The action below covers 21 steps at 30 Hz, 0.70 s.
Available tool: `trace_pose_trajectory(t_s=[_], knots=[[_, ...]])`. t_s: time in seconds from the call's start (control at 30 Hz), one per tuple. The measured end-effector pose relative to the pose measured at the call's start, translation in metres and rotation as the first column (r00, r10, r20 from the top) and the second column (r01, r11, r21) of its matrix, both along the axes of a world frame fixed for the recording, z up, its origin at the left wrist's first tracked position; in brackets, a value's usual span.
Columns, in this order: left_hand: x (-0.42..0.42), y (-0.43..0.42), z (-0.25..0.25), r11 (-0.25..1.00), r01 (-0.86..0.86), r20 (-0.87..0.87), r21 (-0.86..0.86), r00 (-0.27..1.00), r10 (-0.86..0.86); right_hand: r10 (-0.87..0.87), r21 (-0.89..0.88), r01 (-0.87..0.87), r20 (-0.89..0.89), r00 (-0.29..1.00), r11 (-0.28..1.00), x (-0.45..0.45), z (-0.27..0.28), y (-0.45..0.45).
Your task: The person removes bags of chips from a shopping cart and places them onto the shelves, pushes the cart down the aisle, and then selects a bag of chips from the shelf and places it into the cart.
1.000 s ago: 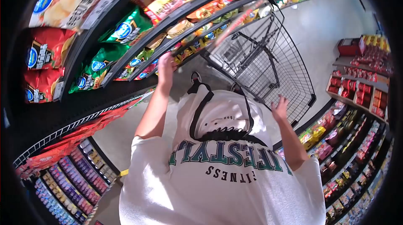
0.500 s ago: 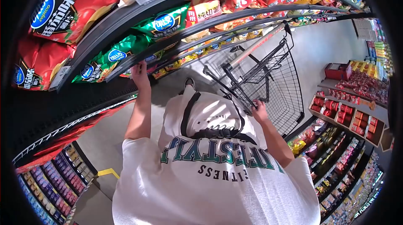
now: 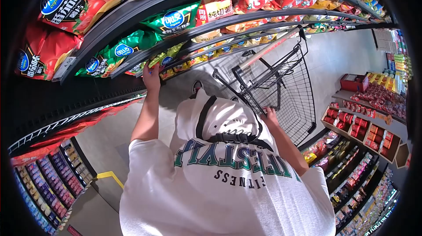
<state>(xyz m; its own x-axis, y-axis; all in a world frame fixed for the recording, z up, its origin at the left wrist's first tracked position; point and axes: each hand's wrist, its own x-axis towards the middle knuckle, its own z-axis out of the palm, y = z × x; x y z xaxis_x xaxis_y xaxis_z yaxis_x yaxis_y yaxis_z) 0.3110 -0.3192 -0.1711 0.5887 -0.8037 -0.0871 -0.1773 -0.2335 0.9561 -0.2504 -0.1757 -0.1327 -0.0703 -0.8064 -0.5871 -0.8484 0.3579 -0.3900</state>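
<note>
My left hand [image 3: 151,74] reaches to the lower shelf on the left. Its fingers are closed on the edge of a yellow-green chip bag [image 3: 165,58], which tilts out at the shelf front. Just above it lie green chip bags [image 3: 173,20] with blue oval logos. On the other side, my right hand [image 3: 269,114] is closed on the near edge of a black wire shopping cart [image 3: 288,93]. No goods show in the cart's basket.
Large red chip bags [image 3: 81,0] fill the upper left shelf [image 3: 105,22]. Wooden bins [image 3: 358,128] with red packages stand at the right. More stocked shelves [image 3: 351,179] curve along the lower right, and others [image 3: 48,181] along the lower left.
My left hand has moved slightly right, and the yellow-green bag has come up and out of the lower shelf in it. My right hand stays on the cart.
</note>
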Motion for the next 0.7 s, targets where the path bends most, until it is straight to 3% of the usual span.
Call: trace_pose_trajectory(t_s=[0.13, 0.23, 0.27, 0.37, 0.4, 0.5, 0.57, 0.63, 0.7], knots=[[0.006, 0.009, -0.030, 0.988, 0.024, 0.199, -0.152, 0.980, 0.007, 0.002, -0.066, -0.002, 0.004, 1.000, 0.998, -0.017, 0.004, 0.002], [-0.013, 0.018, 0.015, 0.996, 0.050, 0.273, -0.080, 0.962, -0.027, -0.027, -0.124, 0.038, 0.092, 0.995, 0.992, -0.024, 0.005, -0.001], [-0.023, 0.023, 0.032, 0.998, 0.046, 0.382, -0.043, 0.924, -0.026, -0.040, -0.144, 0.060, 0.137, 0.990, 0.988, -0.026, 0.004, -0.002], [-0.039, 0.039, 0.064, 0.999, 0.041, 0.300, -0.001, 0.953, -0.039, 0.036, -0.303, 0.035, 0.225, 0.974, 0.952, -0.024, 0.009, -0.010], [-0.056, 0.041, 0.090, 0.996, 0.043, 0.267, -0.082, 0.963, -0.020, 0.060, -0.375, 0.056, 0.290, 0.955, 0.925, -0.020, 0.015, -0.014], [-0.080, 0.056, 0.125, 0.981, 0.100, 0.242, -0.166, 0.968, -0.058, 0.067, -0.376, 0.109, 0.427, 0.902, 0.920, -0.005, 0.039, -0.027], [-0.104, 0.063, 0.152, 0.969, 0.134, 0.227, -0.208, 0.970, -0.086, 0.031, -0.303, 0.184, 0.587, 0.809, 0.935, 0.004, 0.047, -0.034], [-0.126, 0.065, 0.171, 0.925, 0.226, 0.327, -0.306, 0.937, -0.121, -0.041, -0.185, 0.277, 0.761, 0.647, 0.943, 0.012, 0.052, -0.044], [-0.152, 0.068, 0.195, 0.904, 0.267, 0.290, -0.333, 0.942, -0.171, 0.035, -0.174, 0.197, 0.828, 0.559, 0.965, 0.021, 0.070, -0.056]])
